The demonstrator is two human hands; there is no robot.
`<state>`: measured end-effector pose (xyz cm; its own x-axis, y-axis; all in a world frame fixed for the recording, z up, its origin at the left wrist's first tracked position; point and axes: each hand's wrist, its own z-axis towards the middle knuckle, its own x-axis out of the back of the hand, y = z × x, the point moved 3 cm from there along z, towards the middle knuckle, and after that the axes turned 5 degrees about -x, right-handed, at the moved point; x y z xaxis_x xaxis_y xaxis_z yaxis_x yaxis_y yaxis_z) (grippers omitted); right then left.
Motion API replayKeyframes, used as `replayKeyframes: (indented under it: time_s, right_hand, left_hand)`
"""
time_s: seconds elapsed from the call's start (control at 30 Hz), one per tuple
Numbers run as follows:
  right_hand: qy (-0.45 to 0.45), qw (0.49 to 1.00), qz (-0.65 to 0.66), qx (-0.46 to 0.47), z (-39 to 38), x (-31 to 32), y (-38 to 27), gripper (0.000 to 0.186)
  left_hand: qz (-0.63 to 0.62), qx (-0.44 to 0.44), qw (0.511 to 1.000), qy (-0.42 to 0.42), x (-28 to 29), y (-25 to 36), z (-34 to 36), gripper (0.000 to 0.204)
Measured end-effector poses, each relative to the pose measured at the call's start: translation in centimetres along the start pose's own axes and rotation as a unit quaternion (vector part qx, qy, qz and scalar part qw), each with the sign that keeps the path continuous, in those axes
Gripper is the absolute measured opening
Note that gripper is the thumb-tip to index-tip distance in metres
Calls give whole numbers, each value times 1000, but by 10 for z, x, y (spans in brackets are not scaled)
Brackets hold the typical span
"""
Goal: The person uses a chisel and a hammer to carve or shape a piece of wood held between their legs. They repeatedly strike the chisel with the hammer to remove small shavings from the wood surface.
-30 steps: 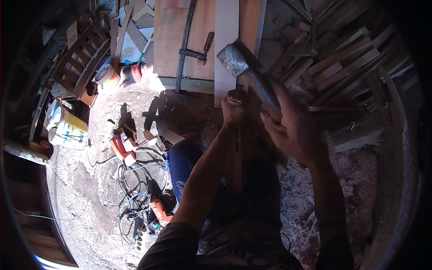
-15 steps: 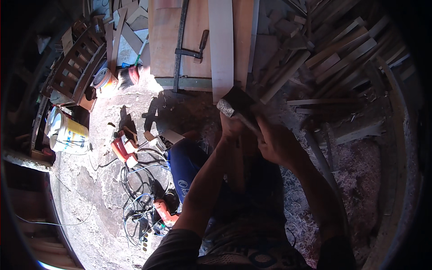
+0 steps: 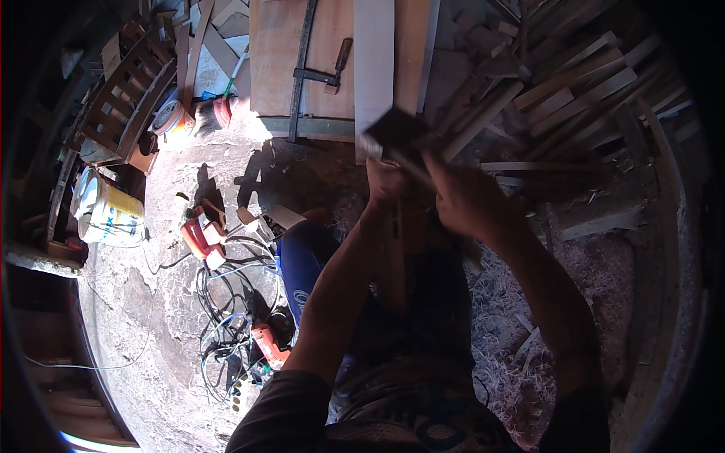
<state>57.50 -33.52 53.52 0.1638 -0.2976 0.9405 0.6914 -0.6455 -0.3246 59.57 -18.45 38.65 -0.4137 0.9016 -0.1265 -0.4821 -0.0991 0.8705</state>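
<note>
My right hand (image 3: 468, 200) is shut on the handle of a hammer (image 3: 389, 132). Its dark head is motion-blurred and sits just above my left hand (image 3: 384, 181). My left hand is closed around the top of a narrow upright wooden piece (image 3: 396, 257) that runs down between my forearms. Shadow hides what the lower end of that piece rests on. Both hands are close together, in front of the near edge of a pale plank (image 3: 374, 68).
A wooden panel (image 3: 332, 53) with a long bar clamp (image 3: 302, 75) lies ahead. Stacked wooden slats (image 3: 574, 90) fill the right, with shavings (image 3: 529, 302) on the ground. On the left are a bucket (image 3: 113, 215), red power tools (image 3: 200, 238), tangled cables (image 3: 226, 302) and a wooden chair (image 3: 113, 106).
The hammer head has swung down from a raised position to just above my left hand. My right hand dropped with it, and the view shifted slightly.
</note>
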Motion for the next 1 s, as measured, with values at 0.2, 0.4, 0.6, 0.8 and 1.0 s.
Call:
replayKeyframes:
  time_s: [0.2, 0.4, 0.6, 0.8, 1.0]
  right_hand:
    - [-7, 992, 119, -51, -46, -12, -2, 70]
    - [264, 952, 131, 80, -8, 115, -57, 63]
    - [307, 951, 28, 32, 15, 104, -45, 49]
    - [-92, 988, 51, -113, -50, -14, 0, 61]
    - [54, 983, 173, -10, -34, 35, -30, 70]
  left_hand:
    - [6, -115, 993, 8, -5, 3, -14, 24]
    - [41, 54, 997, 45, 5, -41, 24, 14]
    - [6, 52, 998, 35, 6, -14, 9, 11]
    - [61, -134, 989, 27, -8, 22, -38, 22]
    - [-153, 111, 982, -30, 16, -55, 16, 17]
